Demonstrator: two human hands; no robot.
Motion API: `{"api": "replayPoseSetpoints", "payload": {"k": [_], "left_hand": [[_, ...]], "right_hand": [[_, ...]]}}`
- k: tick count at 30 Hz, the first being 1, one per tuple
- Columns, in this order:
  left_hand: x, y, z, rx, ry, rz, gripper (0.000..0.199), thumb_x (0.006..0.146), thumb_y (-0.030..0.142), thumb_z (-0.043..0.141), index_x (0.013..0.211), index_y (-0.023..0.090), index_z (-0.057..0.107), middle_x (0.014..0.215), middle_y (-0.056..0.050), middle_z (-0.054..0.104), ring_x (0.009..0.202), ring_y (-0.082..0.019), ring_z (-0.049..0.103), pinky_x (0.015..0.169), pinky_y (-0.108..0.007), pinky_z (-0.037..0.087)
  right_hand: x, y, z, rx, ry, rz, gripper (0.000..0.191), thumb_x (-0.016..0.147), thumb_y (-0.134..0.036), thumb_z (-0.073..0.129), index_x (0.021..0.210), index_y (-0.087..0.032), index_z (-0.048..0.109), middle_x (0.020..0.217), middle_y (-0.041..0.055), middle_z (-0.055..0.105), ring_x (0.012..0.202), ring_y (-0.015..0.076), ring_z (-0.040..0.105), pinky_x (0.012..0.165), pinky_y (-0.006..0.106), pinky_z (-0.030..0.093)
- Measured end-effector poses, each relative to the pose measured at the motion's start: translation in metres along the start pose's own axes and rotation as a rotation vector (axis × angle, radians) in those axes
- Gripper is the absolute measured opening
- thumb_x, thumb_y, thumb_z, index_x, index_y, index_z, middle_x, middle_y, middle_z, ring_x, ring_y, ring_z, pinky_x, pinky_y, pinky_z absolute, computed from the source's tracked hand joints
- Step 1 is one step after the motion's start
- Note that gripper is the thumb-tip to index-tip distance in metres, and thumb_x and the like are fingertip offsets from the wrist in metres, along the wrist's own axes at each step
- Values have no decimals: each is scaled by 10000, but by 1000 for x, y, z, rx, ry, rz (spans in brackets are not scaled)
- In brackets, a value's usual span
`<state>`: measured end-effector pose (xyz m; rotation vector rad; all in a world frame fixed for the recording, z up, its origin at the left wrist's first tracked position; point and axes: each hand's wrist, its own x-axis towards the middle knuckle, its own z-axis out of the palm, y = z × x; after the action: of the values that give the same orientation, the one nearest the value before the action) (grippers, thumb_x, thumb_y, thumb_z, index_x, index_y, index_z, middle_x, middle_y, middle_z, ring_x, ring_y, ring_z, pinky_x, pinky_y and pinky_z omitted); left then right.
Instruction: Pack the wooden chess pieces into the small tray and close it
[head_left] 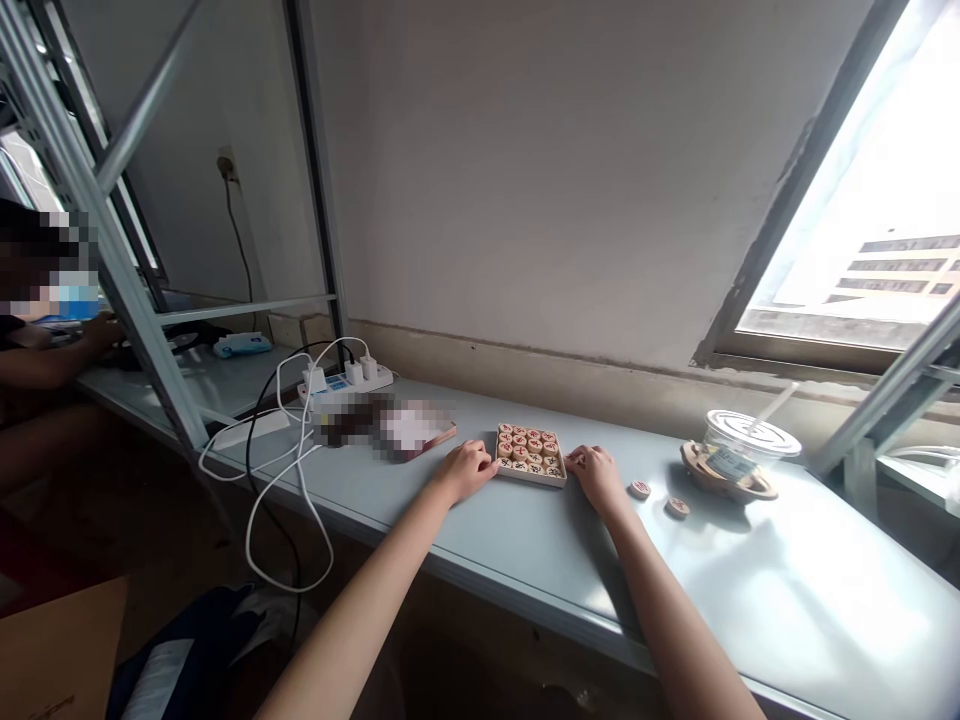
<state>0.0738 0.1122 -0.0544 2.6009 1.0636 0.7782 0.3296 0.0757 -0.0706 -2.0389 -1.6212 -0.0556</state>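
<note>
A shallow white box [529, 478] of Chinese chess pieces lies on the grey shelf-like desk. Rows of round wooden pieces [531, 448] fill it, with red characters at the back and black ones along the front row. My left hand [469, 470] is closed, its thumb and fingertips at the box's left edge. On the other side, my right hand [594, 474] has its fingers pressed together beside the right edge; what they hold, if anything, is hidden. Two loose pieces, one with a red mark [640, 489] and another [677, 508], lie right of my right hand.
A lidded plastic cup [742, 445] with a straw stands in a brown cup carrier [697, 465] at right. Left are a power strip [382, 378], tangled cables [251, 520] and a blurred-out item [405, 425]. Metal posts [150, 280] rise there; another person sits beyond.
</note>
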Motion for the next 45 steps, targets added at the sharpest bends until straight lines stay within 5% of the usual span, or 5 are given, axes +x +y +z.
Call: {"api": "replayPoseSetpoints", "payload": {"k": [7,13,28,35,45], "left_hand": [[0,-3,3,2,7,7,379,887,369,389,657,172,617,777,-55,571,849,-189,539,738,-284,408],[0,-2,2,-3,2,6,385,882,380,394,646,174,618,770,-54,566,838,-190,539,706,-278,407],[0,-3,2,4,2,-4,413,879,413,378,621,179,601,766,-52,556,789,-186,550,690,-280,405],[1,-3,1,-4,-1,9,400,884,389,365,635,181,598,771,-53,567,834,-189,544,699,-279,399],[2,-3,1,-8,-15,-9,402,872,405,378,614,182,591,764,-51,562,811,-193,536,694,-284,402]], "right_hand": [[-7,-19,-21,-104,150,99,258,823,-408,518,915,-222,670,1046,98,593,1001,279,482,806,383,349],[-8,-33,-19,228,-26,-241,328,836,-476,473,1014,-259,642,990,49,599,915,197,539,796,315,382],[-12,-39,-26,96,-30,-228,268,825,-411,504,1060,-322,597,1067,12,622,1018,218,525,863,366,343],[-11,-8,-35,-153,-136,165,316,815,-343,537,1088,-192,592,1085,115,562,992,237,534,797,330,369],[-7,-22,-40,145,27,-65,263,833,-394,489,1039,-275,601,993,13,643,872,188,577,803,330,382]]}}
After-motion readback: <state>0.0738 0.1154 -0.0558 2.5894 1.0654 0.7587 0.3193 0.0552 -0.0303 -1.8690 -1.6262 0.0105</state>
